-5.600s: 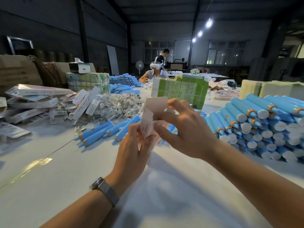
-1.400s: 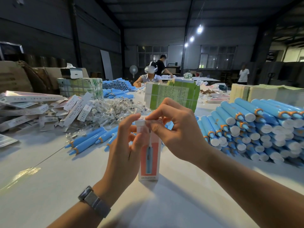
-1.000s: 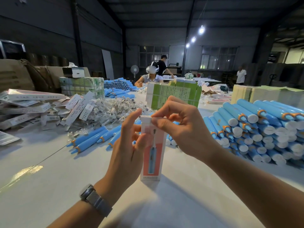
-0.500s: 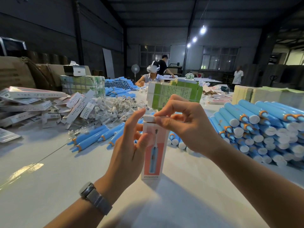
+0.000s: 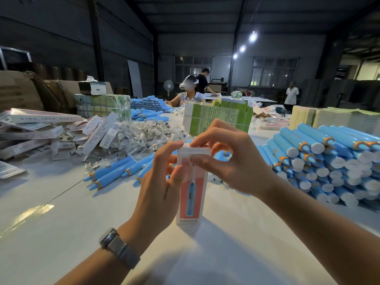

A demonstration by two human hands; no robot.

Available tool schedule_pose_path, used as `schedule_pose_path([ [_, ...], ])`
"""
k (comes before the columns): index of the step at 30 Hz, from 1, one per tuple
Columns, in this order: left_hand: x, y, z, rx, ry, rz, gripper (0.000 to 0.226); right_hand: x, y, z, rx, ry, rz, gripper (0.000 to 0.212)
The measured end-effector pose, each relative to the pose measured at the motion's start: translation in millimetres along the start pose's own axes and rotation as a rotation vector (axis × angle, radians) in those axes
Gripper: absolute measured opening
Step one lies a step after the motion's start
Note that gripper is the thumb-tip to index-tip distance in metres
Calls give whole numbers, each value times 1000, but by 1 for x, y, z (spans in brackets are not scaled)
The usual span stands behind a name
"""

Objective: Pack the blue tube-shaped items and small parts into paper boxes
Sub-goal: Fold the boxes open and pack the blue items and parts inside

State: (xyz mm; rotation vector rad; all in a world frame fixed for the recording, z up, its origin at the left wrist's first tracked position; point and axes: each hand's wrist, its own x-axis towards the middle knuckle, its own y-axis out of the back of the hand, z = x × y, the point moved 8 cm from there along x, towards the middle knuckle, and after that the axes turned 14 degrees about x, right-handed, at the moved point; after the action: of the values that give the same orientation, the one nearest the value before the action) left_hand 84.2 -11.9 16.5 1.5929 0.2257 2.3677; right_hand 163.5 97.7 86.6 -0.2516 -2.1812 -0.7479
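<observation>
Head view: a paper box [image 5: 192, 186] is stood upright on the table [image 5: 61, 212], pinched at its top by the left hand [image 5: 158, 192] and right hand [image 5: 232, 161]. Light, crushable card is judged; edges are best gripped.

Dim hall, dark walls [image 5: 61, 38], far windows [image 5: 273, 74], perhaps three hanging lamps [image 5: 253, 37].

Paper box [image 5: 191, 194] smooth, printed; blue tubes [image 5: 329, 161] smooth plastic; table [image 5: 61, 233] white, faintly glossy; watch band [image 5: 123, 251] metal mesh.
</observation>
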Motion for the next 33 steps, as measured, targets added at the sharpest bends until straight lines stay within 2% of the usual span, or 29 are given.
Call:
schedule_pose_path([
  [4, 1, 0, 2, 1, -9, -14, 20, 0, -2, -5, -37, 63, 19, 13],
  [10, 3, 2, 6, 28, -34, 11, 16, 1, -3, -6, -55, 79, 1, 9],
  [17, 3, 4, 3, 6, -1, 30, 22, -4, 1, -2, -59, 136, 108, 15],
  [23, 4, 3, 3, 13, -6, 26, 11, -8, 3, 2, 10, 132, 161, 17],
  [26, 2, 3, 3, 35, -9, 14, 17, -9, 3, 5, 28, 106, 169, 15],
  [33, 5, 3, -1, 21, 30, 26, 13, -11, 0, 5, -69, 110, 256, 15],
])
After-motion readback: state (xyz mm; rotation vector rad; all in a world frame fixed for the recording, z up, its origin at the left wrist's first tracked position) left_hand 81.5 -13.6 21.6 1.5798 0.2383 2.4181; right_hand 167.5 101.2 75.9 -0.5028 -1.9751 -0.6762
